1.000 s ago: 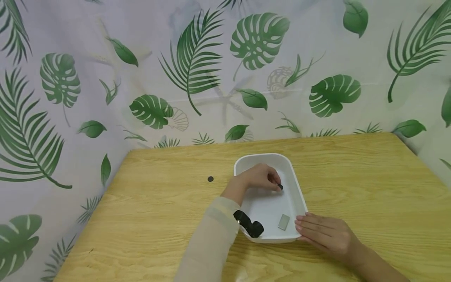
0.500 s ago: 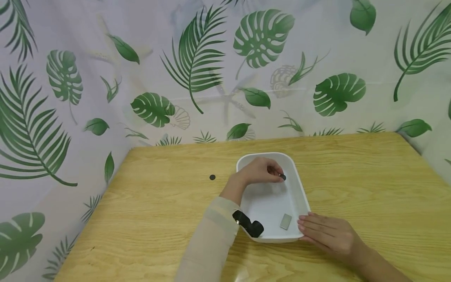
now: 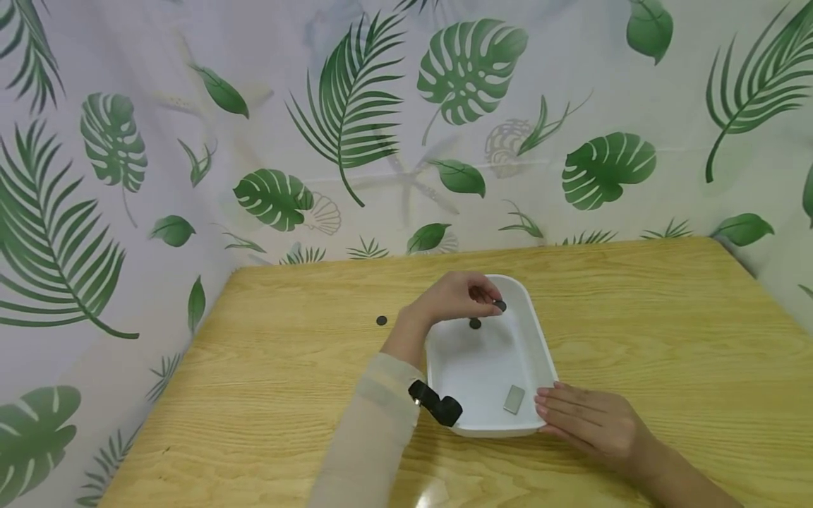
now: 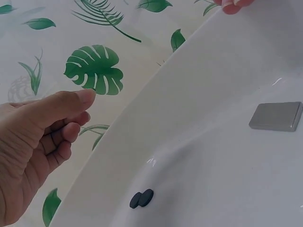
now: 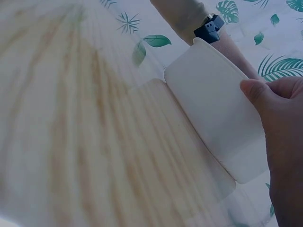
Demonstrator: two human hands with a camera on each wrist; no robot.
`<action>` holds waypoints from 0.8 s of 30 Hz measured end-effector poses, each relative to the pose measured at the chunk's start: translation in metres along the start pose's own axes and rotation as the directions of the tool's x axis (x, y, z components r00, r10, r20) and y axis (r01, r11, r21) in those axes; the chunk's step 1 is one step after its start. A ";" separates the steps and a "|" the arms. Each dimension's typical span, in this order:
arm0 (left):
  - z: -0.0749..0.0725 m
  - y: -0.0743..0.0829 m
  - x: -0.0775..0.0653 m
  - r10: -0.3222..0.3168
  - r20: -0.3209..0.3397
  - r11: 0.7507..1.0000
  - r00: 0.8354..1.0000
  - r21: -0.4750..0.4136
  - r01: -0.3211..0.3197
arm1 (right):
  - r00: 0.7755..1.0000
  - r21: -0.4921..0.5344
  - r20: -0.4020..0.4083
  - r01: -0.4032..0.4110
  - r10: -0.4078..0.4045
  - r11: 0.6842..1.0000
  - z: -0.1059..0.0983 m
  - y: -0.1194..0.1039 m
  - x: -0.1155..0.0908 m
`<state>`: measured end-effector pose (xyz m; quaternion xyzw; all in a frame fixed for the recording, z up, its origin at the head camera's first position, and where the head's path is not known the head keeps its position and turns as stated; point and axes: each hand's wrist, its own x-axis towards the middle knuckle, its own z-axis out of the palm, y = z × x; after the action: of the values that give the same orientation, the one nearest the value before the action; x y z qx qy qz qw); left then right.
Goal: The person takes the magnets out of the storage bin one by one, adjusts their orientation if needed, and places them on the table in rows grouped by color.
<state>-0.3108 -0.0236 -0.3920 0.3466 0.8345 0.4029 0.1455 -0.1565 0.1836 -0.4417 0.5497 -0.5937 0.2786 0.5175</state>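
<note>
In the head view my left hand [image 3: 454, 296] reaches over the white tray [image 3: 536, 339] and pinches a small black disc [image 3: 500, 306] between thumb and fingers. The left wrist view shows that hand, but no disc is visible at its fingertips. Below it, on the tray floor, lies another dark disc [image 3: 475, 324]; from the left wrist two dark discs [image 4: 142, 198] appear there, touching each other. A grey rectangular block [image 3: 514, 399] lies near the tray's front right. My right hand [image 3: 597, 423] holds the rim at that corner, thumb [image 5: 255, 90] against the outside wall.
Left of the tray, a single black disc [image 3: 382, 320] lies on the wood-grain table [image 3: 286, 395]. A leaf-patterned cloth [image 3: 381, 127] hangs behind and at both sides. A black camera [image 3: 438, 403] is strapped to the left wrist, close above the tray's left rim.
My left hand has moved toward the back of the tray, then a little left and up, with the disc at its fingertips. The dark disc under it has come into sight. My right hand stays put.
</note>
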 end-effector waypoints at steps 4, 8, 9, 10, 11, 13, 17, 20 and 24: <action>-0.007 0.007 -0.004 0.027 -0.003 1.000 1.000 0.008 -0.026 | 1.000 -0.007 0.004 0.001 -0.001 1.000 -0.001 0.000 0.004; -0.013 0.012 -0.010 0.065 -0.005 0.998 0.998 0.026 -0.065 | 1.000 -0.017 0.005 0.004 -0.004 1.000 0.000 0.000 0.006; -0.014 0.013 -0.012 0.076 -0.007 0.997 0.997 0.034 -0.076 | 1.000 -0.021 0.005 0.005 -0.005 1.000 0.000 0.000 0.006; -0.016 0.014 -0.014 0.087 -0.008 0.995 0.996 0.040 -0.086 | 1.000 -0.019 0.002 0.008 -0.008 1.000 0.000 0.000 0.006; -0.018 0.014 -0.016 0.098 -0.010 0.994 0.995 0.049 -0.098 | 1.000 -0.018 -0.002 0.012 -0.012 1.000 0.000 0.000 0.006; -0.022 0.013 -0.020 0.115 -0.019 0.991 0.993 0.065 -0.114 | 1.000 -0.015 -0.010 0.015 -0.015 1.000 0.001 0.000 0.005; -0.030 0.007 -0.028 0.167 -0.051 0.982 0.985 0.101 -0.161 | 1.000 -0.012 -0.018 0.018 -0.019 1.000 0.001 0.001 0.007; -0.034 0.000 -0.034 0.225 -0.080 0.968 0.971 0.133 -0.214 | 1.000 -0.012 -0.018 0.017 -0.017 1.000 0.002 0.001 0.009; -0.039 -0.009 -0.041 0.271 -0.113 0.956 0.956 0.152 -0.253 | 1.000 -0.009 -0.018 0.018 -0.018 1.000 0.002 0.001 0.004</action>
<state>-0.3053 -0.0784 -0.3755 0.4357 0.8145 0.3831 0.0110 -0.1573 0.1802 -0.4384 0.5502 -0.5850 0.2765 0.5278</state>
